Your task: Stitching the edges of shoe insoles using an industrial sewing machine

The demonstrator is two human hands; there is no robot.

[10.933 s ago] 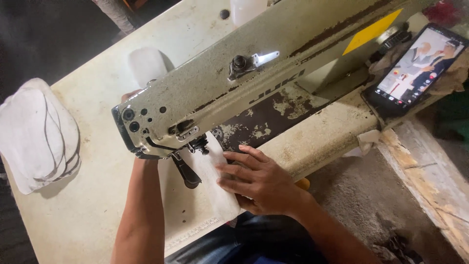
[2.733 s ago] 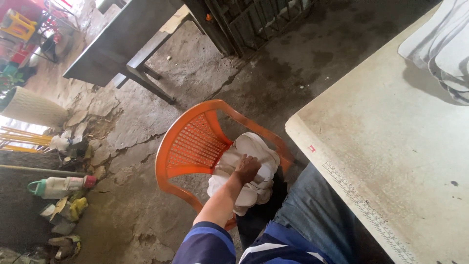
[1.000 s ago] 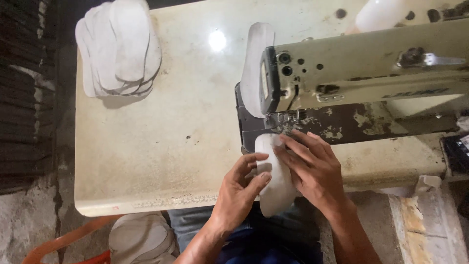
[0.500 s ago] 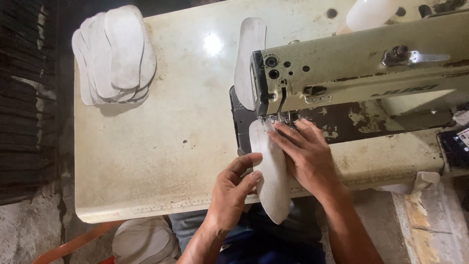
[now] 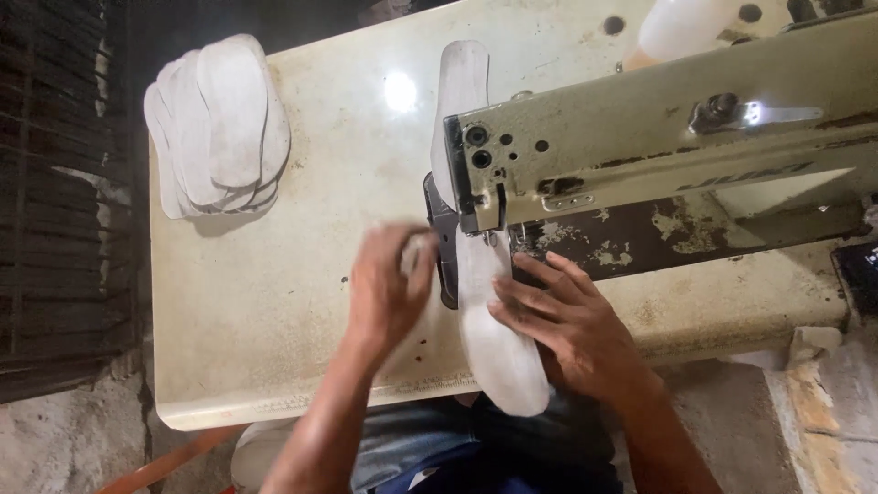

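Observation:
A white insole-shaped fabric piece [image 5: 498, 348] lies under the needle of a worn cream sewing machine [image 5: 658, 128], its near end hanging over the table's front edge. My right hand [image 5: 567, 325] lies flat on this piece with fingers spread, pressing it down just right of the needle. Blurred by motion, my left hand [image 5: 389, 293] rests on the table just left of the piece, fingers curled by its edge. Whether those fingers pinch anything is unclear. Another white piece [image 5: 462, 91] lies behind the machine head.
A fanned stack of white insole pieces [image 5: 219, 128] sits at the far left of the cream table [image 5: 274, 366]. A white container [image 5: 686, 27] stands behind the machine. A dark phone edge [image 5: 860, 274] shows at right. An orange chair part [image 5: 165, 462] is below the table.
My left hand has shifted left, off the piece and onto the table. The piece has fed a little further under the needle. My right hand keeps pressing on it.

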